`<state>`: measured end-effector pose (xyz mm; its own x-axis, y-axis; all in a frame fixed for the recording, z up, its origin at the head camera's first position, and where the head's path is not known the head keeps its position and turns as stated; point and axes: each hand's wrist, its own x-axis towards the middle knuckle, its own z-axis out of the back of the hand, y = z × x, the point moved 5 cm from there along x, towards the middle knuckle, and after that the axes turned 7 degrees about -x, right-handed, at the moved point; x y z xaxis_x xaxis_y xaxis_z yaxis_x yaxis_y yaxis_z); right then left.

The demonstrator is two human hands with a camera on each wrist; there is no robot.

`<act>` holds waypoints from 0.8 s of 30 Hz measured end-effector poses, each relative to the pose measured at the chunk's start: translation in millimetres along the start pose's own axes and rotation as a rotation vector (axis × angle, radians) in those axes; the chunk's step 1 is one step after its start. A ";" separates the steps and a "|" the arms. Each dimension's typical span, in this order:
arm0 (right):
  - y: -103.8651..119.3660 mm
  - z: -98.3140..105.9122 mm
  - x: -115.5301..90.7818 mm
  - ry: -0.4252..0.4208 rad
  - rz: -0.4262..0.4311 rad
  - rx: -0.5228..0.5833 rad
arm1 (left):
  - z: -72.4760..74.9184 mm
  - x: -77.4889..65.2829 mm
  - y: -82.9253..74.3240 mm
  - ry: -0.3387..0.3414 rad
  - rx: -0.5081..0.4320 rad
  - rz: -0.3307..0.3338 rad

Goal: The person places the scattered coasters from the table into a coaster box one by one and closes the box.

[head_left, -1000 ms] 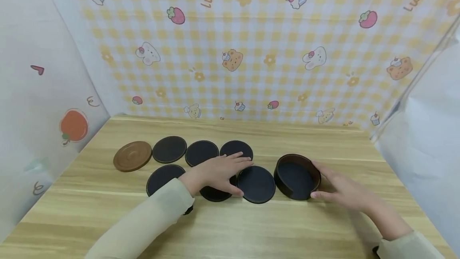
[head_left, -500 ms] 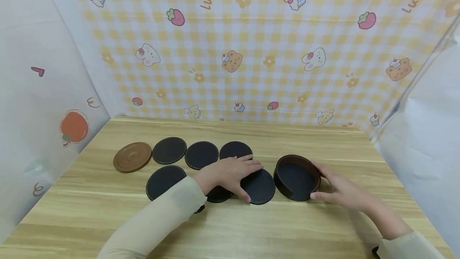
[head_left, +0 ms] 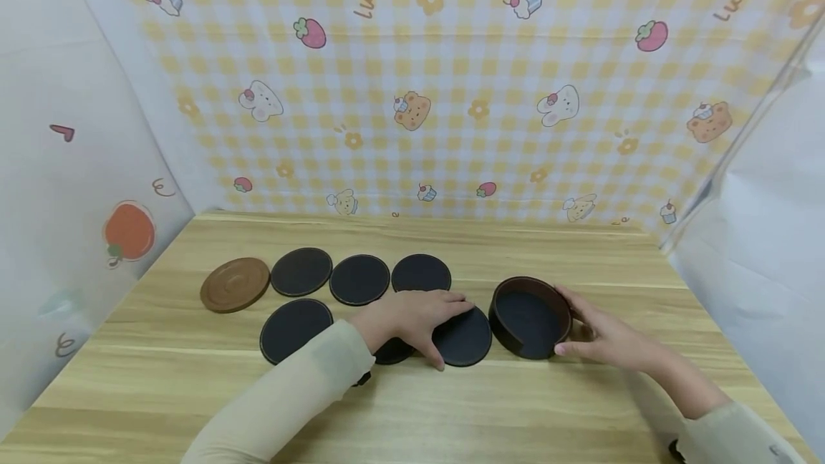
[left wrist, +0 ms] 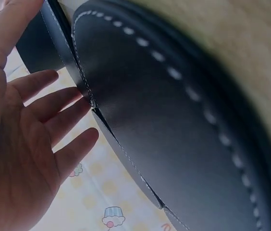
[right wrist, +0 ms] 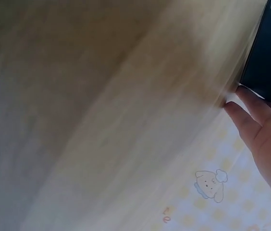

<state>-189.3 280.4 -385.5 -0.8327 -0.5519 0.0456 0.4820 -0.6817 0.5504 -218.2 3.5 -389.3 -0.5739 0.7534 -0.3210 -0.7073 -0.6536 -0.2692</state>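
My left hand (head_left: 419,321) is spread over the left part of a round black coaster (head_left: 465,342), its thumb down by the near edge and fingers across the far edge. In the left wrist view its fingers (left wrist: 75,151) are slightly bent and apart, beside a large black coaster (left wrist: 169,115) with white edge stitching. My right hand (head_left: 606,339) holds the right side of a round black coaster holder (head_left: 509,335), thumb near the front opening, fingers behind. The holder has a brown inner wall and stands upright. Another coaster (head_left: 394,353) is mostly hidden under my left hand.
Black coasters (head_left: 301,272) (head_left: 359,280) (head_left: 422,273) line the back, with a brown ridged disc (head_left: 235,285) at their left end. One more black coaster (head_left: 296,328) lies front left, partly behind my sleeve. A checked cloth (head_left: 451,127) hangs behind the wooden table (head_left: 483,414).
My left hand has moved right, from the middle front coaster onto the one beside the holder. The right hand keeps its hold and the coasters stay put.
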 end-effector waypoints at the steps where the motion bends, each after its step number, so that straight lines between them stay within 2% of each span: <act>1: -0.4 -0.4 0.2 0.000 0.002 0.015 | -0.3 0.4 -0.2 -0.002 0.001 -0.003; 14: -10.8 -10.2 4.2 -0.004 0.048 0.175 | -0.7 3.2 -2.8 -0.033 0.051 -0.026; 24: -11.7 -9.6 2.5 0.001 0.025 0.213 | 4.4 -5.9 -1.3 -0.043 -0.007 -0.031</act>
<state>-194.4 282.3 -399.9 -0.8210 -0.5678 0.0603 0.4334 -0.5509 0.7132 -215.7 0.3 -383.1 -0.5692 0.7754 -0.2733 -0.7220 -0.6304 -0.2850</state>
